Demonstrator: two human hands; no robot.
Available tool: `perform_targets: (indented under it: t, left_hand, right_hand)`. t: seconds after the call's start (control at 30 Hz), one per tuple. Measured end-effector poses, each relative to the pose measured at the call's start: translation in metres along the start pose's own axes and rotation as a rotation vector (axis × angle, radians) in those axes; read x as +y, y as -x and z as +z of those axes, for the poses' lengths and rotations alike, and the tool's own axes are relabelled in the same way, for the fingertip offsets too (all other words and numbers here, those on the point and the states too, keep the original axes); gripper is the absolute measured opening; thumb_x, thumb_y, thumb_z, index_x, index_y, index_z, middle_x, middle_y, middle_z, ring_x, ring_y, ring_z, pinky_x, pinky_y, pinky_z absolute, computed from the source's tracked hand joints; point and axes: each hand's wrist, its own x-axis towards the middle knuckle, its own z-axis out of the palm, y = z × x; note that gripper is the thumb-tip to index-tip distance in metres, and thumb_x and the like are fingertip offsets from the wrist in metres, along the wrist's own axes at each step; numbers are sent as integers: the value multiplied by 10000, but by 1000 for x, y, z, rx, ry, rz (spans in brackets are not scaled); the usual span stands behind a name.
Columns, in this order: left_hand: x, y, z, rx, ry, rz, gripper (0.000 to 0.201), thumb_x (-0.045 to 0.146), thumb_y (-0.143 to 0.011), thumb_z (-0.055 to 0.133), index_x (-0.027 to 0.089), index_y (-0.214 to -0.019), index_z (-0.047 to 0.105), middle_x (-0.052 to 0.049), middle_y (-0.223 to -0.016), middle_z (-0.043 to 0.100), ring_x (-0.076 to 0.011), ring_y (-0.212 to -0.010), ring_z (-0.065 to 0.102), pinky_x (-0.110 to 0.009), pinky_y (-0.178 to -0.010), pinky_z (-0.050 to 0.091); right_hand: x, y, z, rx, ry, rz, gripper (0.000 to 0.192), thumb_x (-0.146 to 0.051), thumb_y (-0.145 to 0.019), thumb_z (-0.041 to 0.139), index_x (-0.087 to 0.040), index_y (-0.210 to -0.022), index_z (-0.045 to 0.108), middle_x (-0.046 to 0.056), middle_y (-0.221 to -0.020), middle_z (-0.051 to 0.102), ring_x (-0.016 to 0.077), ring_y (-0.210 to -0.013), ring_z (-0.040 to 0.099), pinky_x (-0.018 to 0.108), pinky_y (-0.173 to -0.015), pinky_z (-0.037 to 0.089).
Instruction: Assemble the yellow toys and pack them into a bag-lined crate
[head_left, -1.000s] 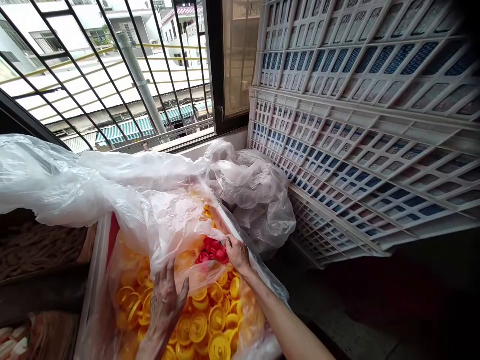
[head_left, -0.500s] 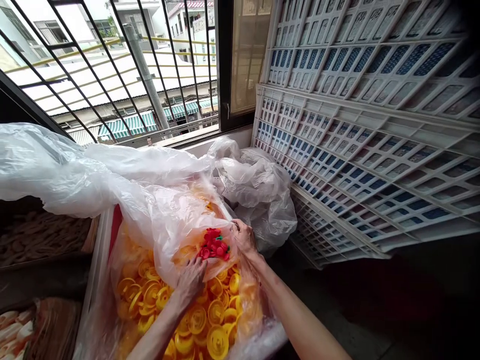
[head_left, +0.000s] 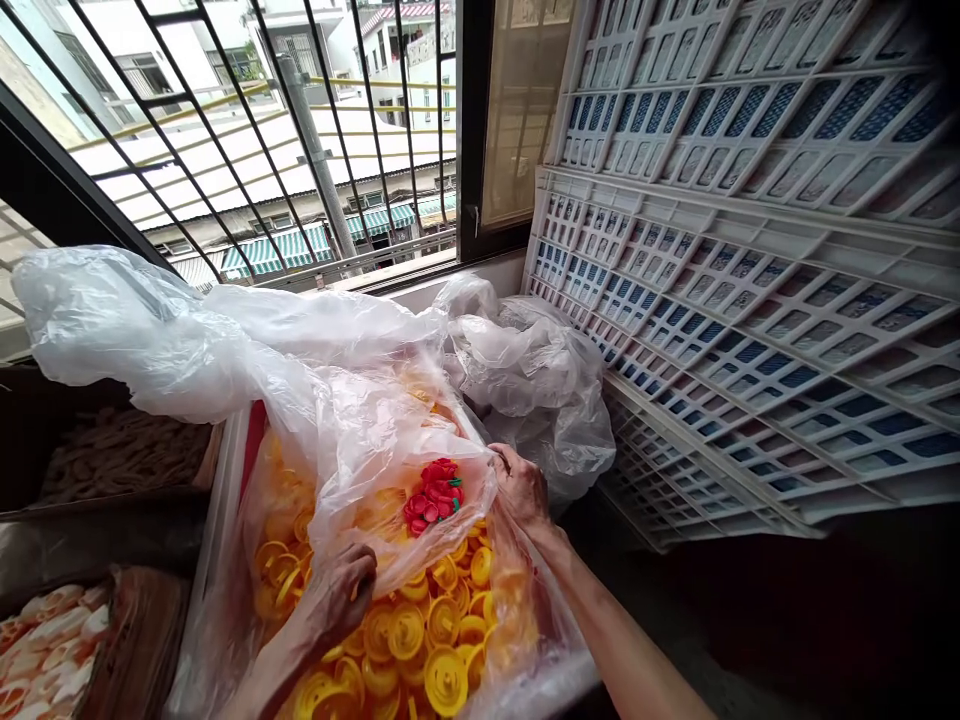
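Observation:
Yellow round plastic parts (head_left: 444,682) fill a crate lined with a clear plastic bag (head_left: 345,440). A small cluster of red pieces with bits of green (head_left: 433,497) lies on the film above them. My left hand (head_left: 341,592) is curled at the near edge of the film, its fingers closed on the bag. To the right of the red pieces, my right hand (head_left: 521,487) pinches the bag's edge at the crate's right side. The film is drawn between the two hands, and the yellow parts under it show only faintly.
White lattice crates (head_left: 712,280) are stacked on the right. Crumpled clear plastic (head_left: 532,370) sits behind my right hand. Boxes of pale parts (head_left: 56,640) stand on the left. A barred window (head_left: 300,130) is at the back.
My left hand has moved left from beside the red pieces, and its fingers have curled closed on the film. My right hand stays on the bag's edge. The view has shifted slightly left.

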Motion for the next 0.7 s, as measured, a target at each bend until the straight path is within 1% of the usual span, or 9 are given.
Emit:
perform_targets:
  t: [0.1,0.17,0.3,0.4,0.47,0.53,0.63,0.7]
  left_hand:
    - [6,11,-4,71,60,-3,249,103,-874,422,217,-740,598,-53,-874,714,-184,-813,675,-278,-757,534]
    - [9,16,-7,129,96,-25,228,87,-836,435,220,-723,583,-50,-889,722,-185,-818,693,-278,-754,550]
    - [14,26,-12,275,138,-118,198,106,-842,444,224,-717,544,-78,-979,726,-219,-913,712,-321,-798,564]
    - [21,36,-12,341,250,-167,184,97,-827,456,228,-724,532,-74,-965,718,-231,-909,706,-345,-801,552]
    - [27,43,-9,356,317,-167,195,61,-780,452,229,-723,533,-65,-938,715,-225,-887,704,-341,-791,548]
    - [27,49,-4,372,316,-156,200,42,-730,464,230,-717,532,-61,-930,722,-216,-879,704,-321,-775,552]
    - [16,54,8,431,301,-151,202,36,-683,496,233,-713,532,-72,-880,725,-217,-846,700,-312,-746,553]
    - [4,58,17,456,294,-141,205,38,-662,523,234,-720,542,-63,-815,723,-211,-781,689,-310,-702,547]
  right_hand:
    - [-3,2,-7,16,-17,-16,355,-286,-961,439,-206,-1151,728,114,-1048,802,246,-886,743,292,-765,491]
    - [-6,4,-10,28,-33,-30,363,-300,-961,431,-199,-1144,727,117,-1046,801,248,-875,743,295,-753,498]
    - [-14,9,-12,30,-72,-78,382,-329,-968,414,-188,-1144,721,112,-1046,800,235,-863,747,285,-752,511]
    - [-26,16,-17,35,-106,-99,389,-349,-974,403,-191,-1132,721,105,-1054,799,226,-884,749,278,-765,520]
    - [-35,21,-22,48,-129,-102,381,-370,-966,413,-204,-1114,723,102,-1054,800,230,-897,749,286,-764,525]
    - [-41,25,-27,70,-140,-92,383,-415,-943,436,-217,-1103,723,109,-1022,803,253,-859,751,319,-726,531]
    - [-43,27,-25,45,-134,-98,354,-486,-851,498,-251,-952,744,94,-855,805,285,-709,746,345,-579,518]
    - [-41,27,-19,64,-76,-46,337,-524,-827,520,-297,-932,747,76,-858,808,294,-713,754,350,-545,524]
